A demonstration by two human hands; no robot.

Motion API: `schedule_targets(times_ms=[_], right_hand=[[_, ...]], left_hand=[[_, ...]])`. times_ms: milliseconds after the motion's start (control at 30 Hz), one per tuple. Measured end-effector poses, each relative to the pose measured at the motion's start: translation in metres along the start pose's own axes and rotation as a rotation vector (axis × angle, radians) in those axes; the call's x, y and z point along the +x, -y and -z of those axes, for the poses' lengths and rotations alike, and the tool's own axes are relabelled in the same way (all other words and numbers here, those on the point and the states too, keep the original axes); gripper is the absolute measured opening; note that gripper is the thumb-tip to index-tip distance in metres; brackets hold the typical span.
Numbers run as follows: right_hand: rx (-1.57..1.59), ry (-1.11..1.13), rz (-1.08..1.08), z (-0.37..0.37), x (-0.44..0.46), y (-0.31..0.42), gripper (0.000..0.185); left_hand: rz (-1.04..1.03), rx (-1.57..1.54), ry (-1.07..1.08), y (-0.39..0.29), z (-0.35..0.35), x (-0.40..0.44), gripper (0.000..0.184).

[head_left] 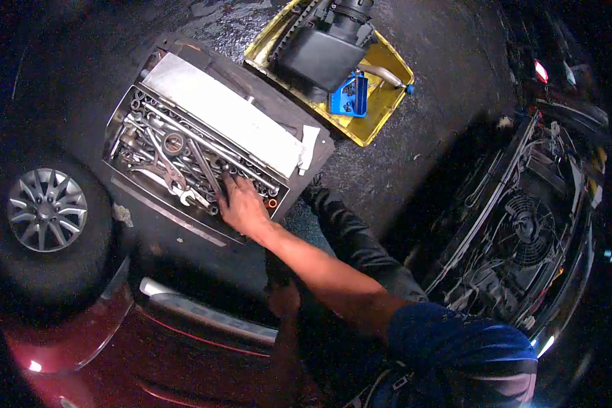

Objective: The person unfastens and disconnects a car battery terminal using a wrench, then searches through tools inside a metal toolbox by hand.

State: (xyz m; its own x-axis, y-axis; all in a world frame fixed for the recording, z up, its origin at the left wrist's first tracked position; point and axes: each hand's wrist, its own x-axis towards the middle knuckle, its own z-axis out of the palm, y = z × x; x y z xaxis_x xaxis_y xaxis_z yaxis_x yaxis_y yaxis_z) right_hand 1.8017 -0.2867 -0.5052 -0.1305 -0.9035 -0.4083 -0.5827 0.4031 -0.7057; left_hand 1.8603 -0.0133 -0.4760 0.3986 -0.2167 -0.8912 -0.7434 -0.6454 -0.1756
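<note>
My right hand (245, 207) reaches palm down into the open drawer (164, 223) of metal tools, its fingers bent down among them near the drawer's right end. Whatever lies under the fingertips is hidden. Beside the hand are a long dark bar (204, 165), a round metal ring (173, 143), pliers (173, 173) and an open-ended wrench (184, 195). An orange-rimmed socket (273, 203) sits to its right. My left hand (283, 299) hangs low in shadow over the red car's edge; its fingers are too dark to make out.
Behind the drawer, a yellow tray (386, 112) holds a black plastic housing (319, 58) and a blue box (360, 95). An alloy wheel (47, 211) is at left, red bodywork (183, 353) below. An open engine bay with a fan (525, 221) is at right.
</note>
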Motion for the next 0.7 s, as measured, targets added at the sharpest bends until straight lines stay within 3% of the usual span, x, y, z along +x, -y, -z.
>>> schedule_targets(times_ms=[100, 200, 233, 300, 333, 367, 433, 533, 600, 633, 667, 700], right_hand=[[0.208, 0.043, -0.03, 0.037, -0.014, -0.005, 0.039], [0.267, -0.088, -0.032, 0.101, -0.028, -0.03, 0.033], [0.223, -0.03, -0.229, 0.131, -0.028, -0.037, 0.037], [0.131, -0.172, -0.42, 0.153, -0.022, -0.097, 0.04], [0.149, -0.363, -0.34, 0.174, -0.011, -0.108, 0.031], [0.12, -0.376, -0.284, 0.192, 0.002, -0.135, 0.034], [0.031, -0.426, -0.333, 0.201, 0.044, -0.235, 0.033], [0.146, -0.162, -0.495, 0.211, 0.135, -0.39, 0.032], [-0.224, -0.085, -0.454, 0.237, 0.186, -0.407, 0.031], [-0.742, 0.16, -0.067, 0.237, 0.225, -0.483, 0.026], [-0.868, 0.133, -0.001, 0.204, 0.287, -0.603, 0.026], [-0.88, -0.032, 0.053, 0.197, 0.326, -0.653, 0.027]], left_hand=[[-0.005, 0.019, 0.009, 0.004, 0.002, 0.003, 0.078], [-0.009, 0.037, 0.029, 0.005, 0.004, 0.009, 0.078], [-0.01, 0.047, 0.039, 0.005, 0.002, 0.011, 0.078], [-0.008, 0.062, 0.062, 0.005, -0.003, 0.014, 0.078], [-0.003, 0.069, 0.07, 0.005, -0.007, 0.015, 0.078], [0.003, 0.078, 0.084, 0.005, -0.01, 0.016, 0.078], [0.026, 0.091, 0.115, 0.008, -0.02, 0.017, 0.078], [0.097, 0.094, 0.207, 0.01, -0.034, 0.021, 0.079], [0.109, 0.109, 0.178, 0.013, -0.046, 0.019, 0.079], [0.093, 0.15, 0.063, 0.017, -0.058, 0.018, 0.077], [0.082, 0.192, -0.054, 0.023, -0.07, 0.018, 0.075], [0.075, 0.233, -0.17, 0.028, -0.082, 0.018, 0.074]])
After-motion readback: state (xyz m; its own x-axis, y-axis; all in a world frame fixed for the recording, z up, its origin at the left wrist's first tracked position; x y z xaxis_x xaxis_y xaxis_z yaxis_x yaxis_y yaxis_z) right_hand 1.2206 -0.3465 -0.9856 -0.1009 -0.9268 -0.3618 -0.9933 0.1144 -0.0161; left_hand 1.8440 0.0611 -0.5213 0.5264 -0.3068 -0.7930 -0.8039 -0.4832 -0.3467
